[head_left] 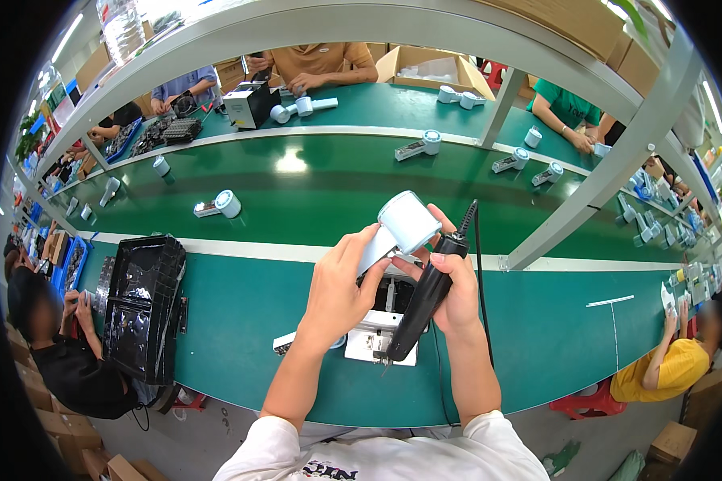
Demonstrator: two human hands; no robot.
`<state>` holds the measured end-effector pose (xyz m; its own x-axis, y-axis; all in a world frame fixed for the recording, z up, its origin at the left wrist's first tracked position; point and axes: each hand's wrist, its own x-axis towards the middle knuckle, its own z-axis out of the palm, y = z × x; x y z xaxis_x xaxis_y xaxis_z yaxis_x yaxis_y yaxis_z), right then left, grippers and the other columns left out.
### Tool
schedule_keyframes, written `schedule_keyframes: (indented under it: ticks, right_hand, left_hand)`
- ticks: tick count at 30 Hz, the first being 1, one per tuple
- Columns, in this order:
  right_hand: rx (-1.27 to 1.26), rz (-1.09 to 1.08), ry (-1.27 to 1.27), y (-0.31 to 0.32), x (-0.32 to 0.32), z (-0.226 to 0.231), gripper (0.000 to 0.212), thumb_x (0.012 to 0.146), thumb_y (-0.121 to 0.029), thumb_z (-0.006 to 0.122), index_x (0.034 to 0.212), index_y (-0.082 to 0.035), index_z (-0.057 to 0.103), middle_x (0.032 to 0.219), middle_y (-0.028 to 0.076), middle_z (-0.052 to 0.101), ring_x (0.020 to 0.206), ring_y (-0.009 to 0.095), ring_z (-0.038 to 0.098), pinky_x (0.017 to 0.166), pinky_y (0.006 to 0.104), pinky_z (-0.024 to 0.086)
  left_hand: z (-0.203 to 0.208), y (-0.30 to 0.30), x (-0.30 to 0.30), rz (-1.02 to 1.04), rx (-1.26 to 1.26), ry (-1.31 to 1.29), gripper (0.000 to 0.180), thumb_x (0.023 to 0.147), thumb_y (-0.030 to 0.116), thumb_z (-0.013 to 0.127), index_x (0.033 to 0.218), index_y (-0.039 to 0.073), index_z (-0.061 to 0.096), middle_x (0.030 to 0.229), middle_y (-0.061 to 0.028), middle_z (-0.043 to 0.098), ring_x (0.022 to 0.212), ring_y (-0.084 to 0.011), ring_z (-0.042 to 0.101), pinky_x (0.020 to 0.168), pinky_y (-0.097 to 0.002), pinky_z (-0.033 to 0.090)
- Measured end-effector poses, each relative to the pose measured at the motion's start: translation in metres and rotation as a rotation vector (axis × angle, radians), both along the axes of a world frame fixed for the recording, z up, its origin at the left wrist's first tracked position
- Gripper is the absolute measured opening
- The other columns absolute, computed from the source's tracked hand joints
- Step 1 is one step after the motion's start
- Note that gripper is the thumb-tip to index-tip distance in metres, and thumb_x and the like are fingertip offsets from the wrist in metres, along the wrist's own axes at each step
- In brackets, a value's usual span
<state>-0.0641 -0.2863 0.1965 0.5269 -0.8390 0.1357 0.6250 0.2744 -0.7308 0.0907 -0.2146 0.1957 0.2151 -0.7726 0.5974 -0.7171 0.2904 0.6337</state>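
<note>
The white device (405,226) sits raised over the table (537,337), our left hand (341,293) gripping it, our right hand (449,280) clutching the black screwdriver (421,309); we judge its dangling tip could snag the fixture (377,337)

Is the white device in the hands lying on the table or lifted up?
Lifted. Both hands hold the white device above the white fixture; the right hand also grips a black electric screwdriver.

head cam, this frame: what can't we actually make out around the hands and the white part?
- White cylindrical part: underside hidden by left hand, head view.
- Black electric screwdriver: tip lost against white fixture; right hand covers its grip.
- Black tray stack: contents hidden under glossy film.
</note>
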Motion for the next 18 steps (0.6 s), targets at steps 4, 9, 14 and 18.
schedule_keyframes:
  ticks: [4, 9, 14, 18]
  right_hand:
    - [-0.01, 0.004, -0.001, -0.0006, 0.0003, -0.002, 0.074, 0.085, -0.008, 0.052, 0.154, 0.0, 0.028, 0.134, 0.019, 0.052, 0.121, 0.028, 0.058, 0.106, 0.049, 0.049]
    - [-0.016, 0.016, -0.009, -0.001, -0.0004, -0.0036, 0.073, 0.085, -0.008, 0.052, 0.154, 0.0, 0.028, 0.135, 0.019, 0.052, 0.122, 0.028, 0.057, 0.105, 0.0487, 0.05]
    - [-0.02, -0.004, 0.066, 0.0013, 0.0025, 0.0, 0.077, 0.081, -0.015, 0.052, 0.153, -0.002, 0.03, 0.135, 0.019, 0.047, 0.123, 0.034, 0.055, 0.103, 0.0518, 0.051]
    - [-0.011, -0.028, 0.074, 0.0014, 0.0032, -0.003, 0.074, 0.082, -0.015, 0.053, 0.152, -0.002, 0.032, 0.131, 0.018, 0.049, 0.117, 0.032, 0.058, 0.098, 0.0501, 0.053]
  left_hand:
    - [-0.0009, -0.0004, 0.0002, 0.005, -0.008, -0.006, 0.04, 0.087, 0.004, 0.07, 0.125, -0.002, 0.058, 0.102, -0.0211, 0.067, 0.088, -0.0401, 0.066, 0.074, -0.0419, 0.052]
    - [-0.0014, -0.0007, 0.0003, 0.003, -0.002, -0.009, 0.04, 0.087, 0.004, 0.07, 0.125, -0.002, 0.058, 0.101, -0.0213, 0.067, 0.088, -0.0401, 0.066, 0.074, -0.0422, 0.052]
    - [-0.0019, -0.0004, 0.003, 0.009, -0.022, -0.024, 0.04, 0.087, 0.005, 0.07, 0.125, -0.001, 0.058, 0.101, -0.0209, 0.067, 0.087, -0.04, 0.066, 0.073, -0.042, 0.052]
    - [-0.0004, 0.0009, 0.0056, 0.016, -0.011, -0.002, 0.04, 0.087, 0.005, 0.07, 0.125, -0.001, 0.059, 0.1, -0.0206, 0.067, 0.087, -0.0396, 0.066, 0.074, -0.0419, 0.052]
